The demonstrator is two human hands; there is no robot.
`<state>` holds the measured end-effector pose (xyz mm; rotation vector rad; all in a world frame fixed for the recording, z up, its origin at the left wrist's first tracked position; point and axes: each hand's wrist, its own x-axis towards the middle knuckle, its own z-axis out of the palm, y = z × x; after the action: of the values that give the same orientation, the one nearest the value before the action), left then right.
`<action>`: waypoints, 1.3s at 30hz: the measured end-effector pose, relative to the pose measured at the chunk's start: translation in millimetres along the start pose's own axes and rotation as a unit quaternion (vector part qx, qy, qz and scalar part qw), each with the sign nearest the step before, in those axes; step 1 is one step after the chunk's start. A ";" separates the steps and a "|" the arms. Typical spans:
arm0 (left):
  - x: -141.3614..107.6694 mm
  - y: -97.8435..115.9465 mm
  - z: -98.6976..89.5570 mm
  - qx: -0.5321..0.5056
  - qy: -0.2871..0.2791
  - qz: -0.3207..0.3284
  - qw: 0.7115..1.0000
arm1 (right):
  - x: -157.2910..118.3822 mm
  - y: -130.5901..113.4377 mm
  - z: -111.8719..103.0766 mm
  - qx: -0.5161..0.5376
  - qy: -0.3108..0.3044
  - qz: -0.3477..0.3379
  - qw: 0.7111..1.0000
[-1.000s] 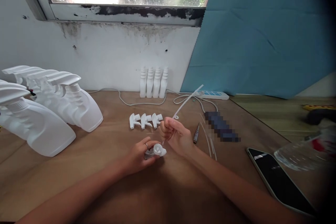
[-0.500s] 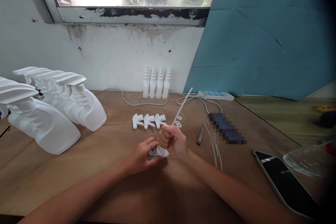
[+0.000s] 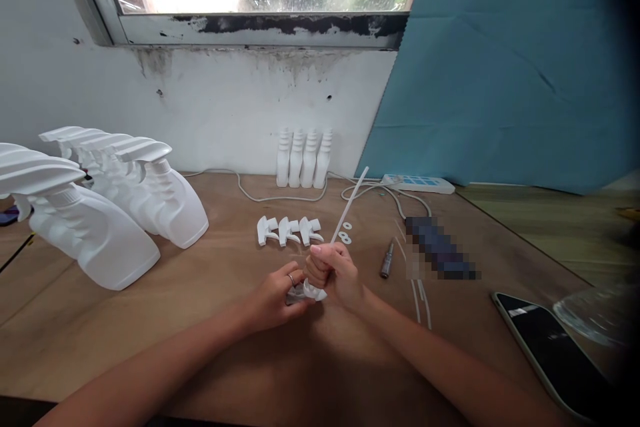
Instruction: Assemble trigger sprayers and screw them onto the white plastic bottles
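Note:
My left hand (image 3: 280, 293) is closed around a white trigger spray head (image 3: 314, 290), held low over the table and partly hidden by the fingers. In a fist, my right hand (image 3: 334, 272) grips a thin white dip tube (image 3: 350, 203), whose upper end slants up to the right. The tube's lower end is hidden inside the fist, right beside the spray head. Just beyond my hands, three white spray heads (image 3: 289, 232) lie in a row. Small white ring washers (image 3: 345, 238) lie to their right.
White spray bottles (image 3: 115, 233) with heads stand at left. Several headless bottles (image 3: 303, 160) stand against the wall. To the right lie a screwdriver-like tool (image 3: 387, 260), loose tubes (image 3: 420, 300), a power strip (image 3: 420, 183), a pixelated dark object (image 3: 440, 250) and a phone (image 3: 550, 347).
The camera view has shifted slightly, so the scene sits a little further right. Both hands keep their grips, with the tube and spray head in almost the same position.

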<state>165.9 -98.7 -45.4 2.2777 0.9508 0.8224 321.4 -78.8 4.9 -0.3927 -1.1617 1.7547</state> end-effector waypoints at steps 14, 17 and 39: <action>1.1 -2.2 -0.3 -0.002 0.001 0.002 1.000 | -2.8 0.3 1.3 -0.008 -0.014 -0.006 1.000; 1.5 -2.8 0.1 -0.010 0.003 0.002 1.000 | -3.0 0.3 2.5 -0.014 -0.022 -0.008 1.000; 1.1 -1.5 -1.3 -0.043 -0.003 -0.005 0.999 | -1.6 6.7 -1.1 -0.037 -0.026 -0.012 0.999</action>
<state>165.0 -96.6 -45.1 2.1998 0.9054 0.8360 319.3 -80.2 -1.7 -0.3781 -1.2648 1.7142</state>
